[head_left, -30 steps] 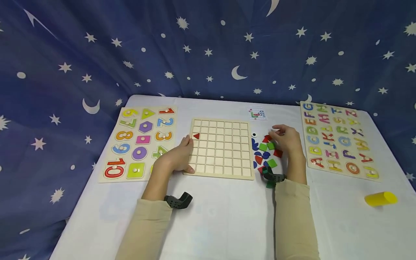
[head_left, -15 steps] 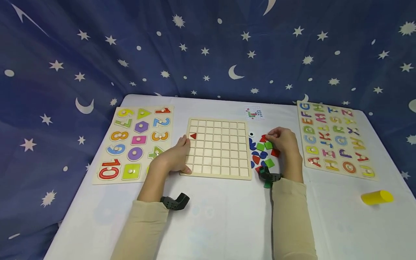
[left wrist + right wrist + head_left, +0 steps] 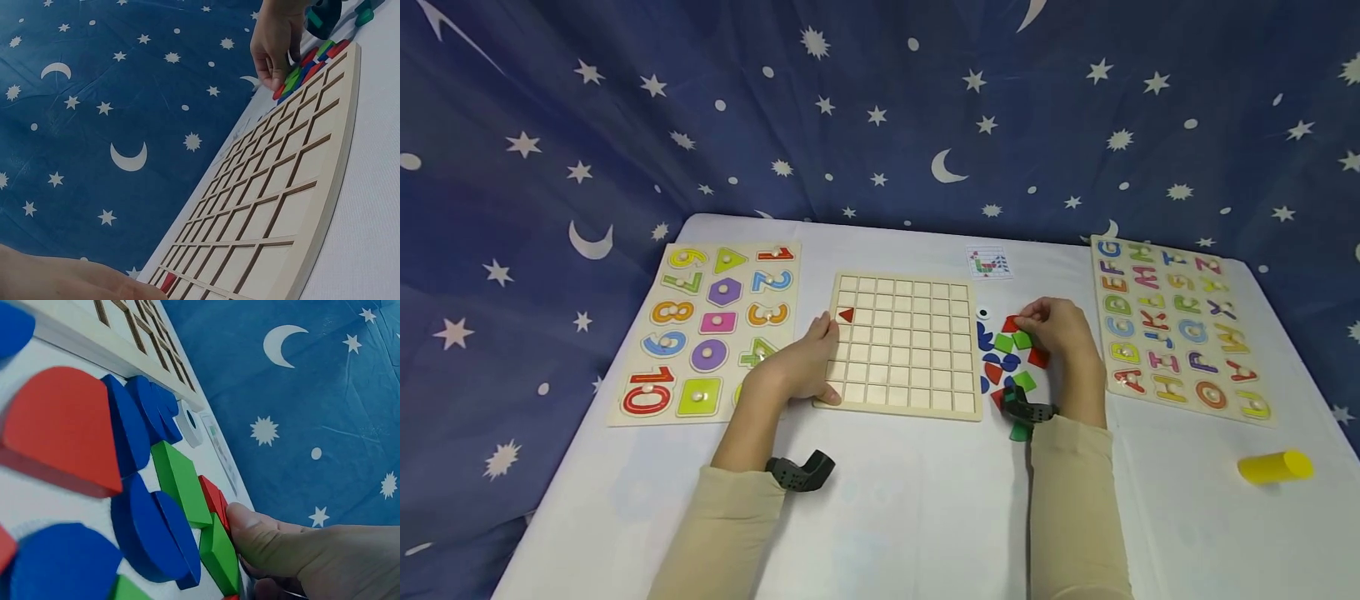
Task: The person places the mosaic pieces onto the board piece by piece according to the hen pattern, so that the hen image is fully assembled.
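Note:
A wooden grid board (image 3: 901, 414) lies mid-table, with one red triangle (image 3: 847, 315) set in a cell near its left side. My left hand (image 3: 801, 364) rests along the board's left edge, fingers stretched forward and thumb at the near corner. At the far end of a loose pile of blocks, my right hand (image 3: 1060, 327) pinches a small red block (image 3: 223, 505) between thumb and fingers; its full shape is partly hidden. Around it lie green squares (image 3: 181, 481), blue rounded blocks (image 3: 147, 531) and a red rounded block (image 3: 62, 431). A white eye disc (image 3: 982, 313) sits beside the board.
A pattern card (image 3: 988, 262) lies behind the blocks. The number puzzle (image 3: 700, 335) is at left, the letter puzzle (image 3: 1180, 329) at right. A yellow cylinder (image 3: 1274, 467) lies near the right front, and a starry curtain (image 3: 850, 108) hangs behind the table.
My right hand has come down onto the red block at the pile's far end, and its fingers have closed there. The left hand stays at the board's edge.

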A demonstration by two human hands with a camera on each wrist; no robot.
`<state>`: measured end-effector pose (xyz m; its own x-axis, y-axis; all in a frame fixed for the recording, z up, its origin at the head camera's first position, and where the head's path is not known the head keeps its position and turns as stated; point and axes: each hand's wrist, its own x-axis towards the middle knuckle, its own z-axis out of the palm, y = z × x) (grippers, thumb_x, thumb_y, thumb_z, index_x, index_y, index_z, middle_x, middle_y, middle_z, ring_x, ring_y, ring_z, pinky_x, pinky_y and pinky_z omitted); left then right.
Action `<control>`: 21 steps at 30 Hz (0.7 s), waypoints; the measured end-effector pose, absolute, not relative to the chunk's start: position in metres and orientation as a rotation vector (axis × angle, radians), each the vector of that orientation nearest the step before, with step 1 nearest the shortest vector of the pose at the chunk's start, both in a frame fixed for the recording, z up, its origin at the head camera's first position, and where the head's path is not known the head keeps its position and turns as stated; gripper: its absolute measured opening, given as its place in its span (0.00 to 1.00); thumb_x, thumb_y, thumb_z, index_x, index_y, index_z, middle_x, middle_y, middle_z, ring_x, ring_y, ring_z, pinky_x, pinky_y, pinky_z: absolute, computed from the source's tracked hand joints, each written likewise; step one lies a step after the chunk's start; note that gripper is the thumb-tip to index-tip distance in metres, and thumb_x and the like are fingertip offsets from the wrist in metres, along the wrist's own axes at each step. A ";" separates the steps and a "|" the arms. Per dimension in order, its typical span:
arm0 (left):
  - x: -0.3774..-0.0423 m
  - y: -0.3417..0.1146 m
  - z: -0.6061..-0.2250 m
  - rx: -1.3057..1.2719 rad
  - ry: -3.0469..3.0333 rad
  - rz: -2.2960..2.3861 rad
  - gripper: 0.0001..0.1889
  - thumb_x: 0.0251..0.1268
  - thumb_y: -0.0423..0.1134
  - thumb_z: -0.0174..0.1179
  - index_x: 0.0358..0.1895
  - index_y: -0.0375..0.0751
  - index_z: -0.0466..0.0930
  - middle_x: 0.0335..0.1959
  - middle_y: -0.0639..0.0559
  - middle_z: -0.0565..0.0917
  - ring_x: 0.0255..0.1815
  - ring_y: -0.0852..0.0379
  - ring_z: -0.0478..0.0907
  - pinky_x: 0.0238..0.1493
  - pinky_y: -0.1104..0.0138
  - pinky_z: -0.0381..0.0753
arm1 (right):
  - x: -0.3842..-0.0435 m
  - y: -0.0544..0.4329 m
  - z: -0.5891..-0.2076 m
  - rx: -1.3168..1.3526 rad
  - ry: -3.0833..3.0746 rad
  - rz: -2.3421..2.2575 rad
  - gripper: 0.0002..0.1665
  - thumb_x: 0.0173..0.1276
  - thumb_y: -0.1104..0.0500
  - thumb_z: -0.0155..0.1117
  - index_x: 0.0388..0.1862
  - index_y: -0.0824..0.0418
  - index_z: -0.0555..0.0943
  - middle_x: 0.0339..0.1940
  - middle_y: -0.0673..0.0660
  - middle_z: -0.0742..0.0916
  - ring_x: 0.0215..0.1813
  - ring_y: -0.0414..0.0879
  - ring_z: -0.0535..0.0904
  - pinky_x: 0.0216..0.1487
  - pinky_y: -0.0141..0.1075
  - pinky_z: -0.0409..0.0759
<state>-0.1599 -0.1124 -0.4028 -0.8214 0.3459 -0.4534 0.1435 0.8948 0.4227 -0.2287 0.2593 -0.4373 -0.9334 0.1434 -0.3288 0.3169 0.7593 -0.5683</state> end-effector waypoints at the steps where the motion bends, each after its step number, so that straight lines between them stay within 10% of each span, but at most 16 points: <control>1: -0.159 -0.113 -0.403 0.352 2.525 0.517 0.60 0.44 0.44 0.73 0.75 0.31 0.39 0.78 0.40 0.33 0.79 0.46 0.32 0.77 0.56 0.46 | -0.228 0.259 -0.437 0.351 2.698 -0.940 0.15 0.67 0.51 0.63 0.45 0.60 0.79 0.40 0.61 0.81 0.40 0.51 0.76 0.37 0.30 0.77; 21: -0.160 -0.115 -0.403 0.344 2.520 0.549 0.60 0.44 0.44 0.73 0.75 0.32 0.38 0.78 0.41 0.33 0.79 0.47 0.31 0.77 0.56 0.47 | -0.228 0.252 -0.433 0.333 2.709 -0.914 0.18 0.66 0.55 0.63 0.51 0.62 0.74 0.44 0.61 0.78 0.45 0.53 0.74 0.43 0.34 0.77</control>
<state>-0.1598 -0.1148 -0.4032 -0.8251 0.3465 -0.4462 0.1296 0.8849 0.4474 -0.2285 0.2520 -0.4334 -0.9392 0.1311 -0.3173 0.2965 0.7757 -0.5571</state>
